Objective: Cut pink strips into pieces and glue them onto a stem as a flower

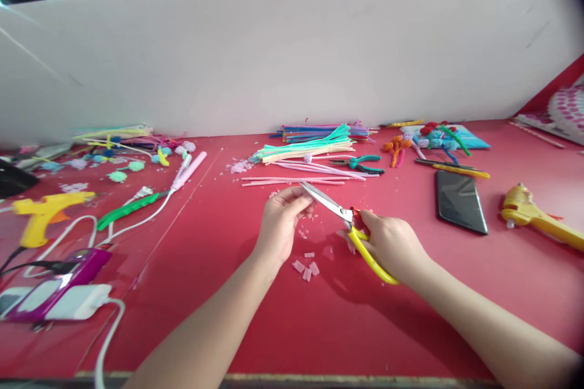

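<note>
My right hand is closed around the yellow handles of a pair of scissors, whose blades point up and to the left. The blade tips reach the fingers of my left hand, which are pinched together. Whatever is between those fingers is too small or hidden to make out. Below the blades, several small pale pink cut pieces lie on the red table, with tiny scraps around them. Just beyond my left hand rest thin pink pipe cleaners. Farther back is a bundle of mint-green pipe cleaners.
Teal-handled pliers lie behind the scissors. To the right are a black phone and a yellow glue gun. On the left sit another yellow glue gun, a green cutter and a purple power strip with cables. A white partition stands behind.
</note>
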A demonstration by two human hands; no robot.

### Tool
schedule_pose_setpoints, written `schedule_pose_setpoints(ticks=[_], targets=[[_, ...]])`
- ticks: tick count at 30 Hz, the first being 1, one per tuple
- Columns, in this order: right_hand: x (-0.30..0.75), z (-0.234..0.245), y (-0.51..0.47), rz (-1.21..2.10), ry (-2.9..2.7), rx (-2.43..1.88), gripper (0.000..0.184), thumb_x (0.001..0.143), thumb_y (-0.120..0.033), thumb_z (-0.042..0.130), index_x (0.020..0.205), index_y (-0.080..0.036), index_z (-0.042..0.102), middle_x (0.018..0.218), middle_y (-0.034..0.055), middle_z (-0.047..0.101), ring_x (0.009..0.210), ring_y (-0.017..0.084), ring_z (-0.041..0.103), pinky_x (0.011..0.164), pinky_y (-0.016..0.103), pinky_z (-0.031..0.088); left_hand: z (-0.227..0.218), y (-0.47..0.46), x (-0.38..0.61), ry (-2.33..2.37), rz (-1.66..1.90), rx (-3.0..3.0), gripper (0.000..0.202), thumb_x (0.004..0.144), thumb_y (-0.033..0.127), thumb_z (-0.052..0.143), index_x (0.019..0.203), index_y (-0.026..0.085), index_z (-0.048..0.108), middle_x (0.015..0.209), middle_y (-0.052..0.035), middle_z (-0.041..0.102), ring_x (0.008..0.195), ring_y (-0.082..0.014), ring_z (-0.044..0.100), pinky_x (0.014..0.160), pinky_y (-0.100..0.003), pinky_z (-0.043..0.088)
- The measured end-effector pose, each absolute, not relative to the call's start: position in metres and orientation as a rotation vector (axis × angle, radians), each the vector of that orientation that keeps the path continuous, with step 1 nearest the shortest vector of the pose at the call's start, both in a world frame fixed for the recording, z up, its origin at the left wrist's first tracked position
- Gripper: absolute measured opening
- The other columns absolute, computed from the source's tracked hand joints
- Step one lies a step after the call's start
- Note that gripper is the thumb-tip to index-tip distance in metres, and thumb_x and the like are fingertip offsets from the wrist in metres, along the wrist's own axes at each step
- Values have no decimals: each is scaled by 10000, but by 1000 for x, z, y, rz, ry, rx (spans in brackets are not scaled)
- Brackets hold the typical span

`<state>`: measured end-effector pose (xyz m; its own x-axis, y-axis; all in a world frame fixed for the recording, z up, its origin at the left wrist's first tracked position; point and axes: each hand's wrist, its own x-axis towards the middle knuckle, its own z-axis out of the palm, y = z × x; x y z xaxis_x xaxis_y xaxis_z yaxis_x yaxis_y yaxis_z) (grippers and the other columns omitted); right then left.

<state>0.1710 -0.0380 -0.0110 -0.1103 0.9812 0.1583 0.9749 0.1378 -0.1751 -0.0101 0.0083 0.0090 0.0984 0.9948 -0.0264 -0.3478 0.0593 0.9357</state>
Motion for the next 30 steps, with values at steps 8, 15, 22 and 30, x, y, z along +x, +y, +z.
schedule_pose_setpoints(ticks=[8, 15, 22, 30], targets=[[175, -11, -34, 172, -2057, -1934, 270, 746, -441, 446, 623, -200, 455, 457, -12, 479, 402, 113, 414, 426, 220, 193, 9, 8, -11, 907, 1240, 1020, 116, 646, 217, 650, 734, 143, 631, 641, -1, 580, 572, -78, 509, 549, -195, 400], [169, -4, -29, 949, -1627, -1667, 287, 746, -457, 446, 692, -182, 507, 474, -34, 499, 408, 100, 455, 397, 192, 302, 1, 2, -4, 1064, 976, 1648, 90, 700, 251, 588, 700, 168, 624, 690, -11, 600, 649, -125, 534, 627, -233, 408], [167, -6, -31, 1140, -1520, -1526, 130, 718, -297, 465, 668, -181, 493, 480, -37, 523, 410, 96, 506, 386, 174, 352, -5, -10, 4, 1059, 780, 1873, 127, 756, 261, 506, 710, 188, 600, 702, -3, 589, 633, -138, 556, 562, -233, 424], [207, -3, -11, 769, -1928, -1915, 330, 731, -470, 451, 610, -172, 527, 457, -18, 501, 397, 87, 452, 401, 193, 277, -12, 20, -17, 1223, 1040, 2130, 302, 810, 268, 433, 532, 167, 500, 737, -21, 529, 693, -133, 531, 698, -264, 400]])
